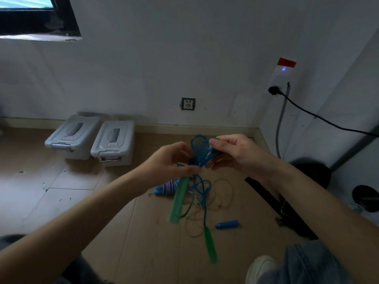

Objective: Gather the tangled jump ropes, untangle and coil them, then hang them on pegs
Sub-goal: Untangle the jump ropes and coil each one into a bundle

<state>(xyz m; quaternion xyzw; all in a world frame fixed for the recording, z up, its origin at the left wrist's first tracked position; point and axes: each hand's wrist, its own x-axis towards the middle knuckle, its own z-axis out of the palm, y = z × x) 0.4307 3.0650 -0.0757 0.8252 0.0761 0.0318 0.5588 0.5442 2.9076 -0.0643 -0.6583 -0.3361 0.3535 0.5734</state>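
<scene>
Head view: left hand (172, 158) and right hand (233, 152) both pinched the blue rope (200, 152), green handles (178, 199) dangling over the floor (143, 232).

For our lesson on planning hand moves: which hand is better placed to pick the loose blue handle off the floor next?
Right, probably. The blue handle lies on the floor below the right hand, while the left hand sits further over, pinching the blue cord with green handles dangling beneath.
</scene>
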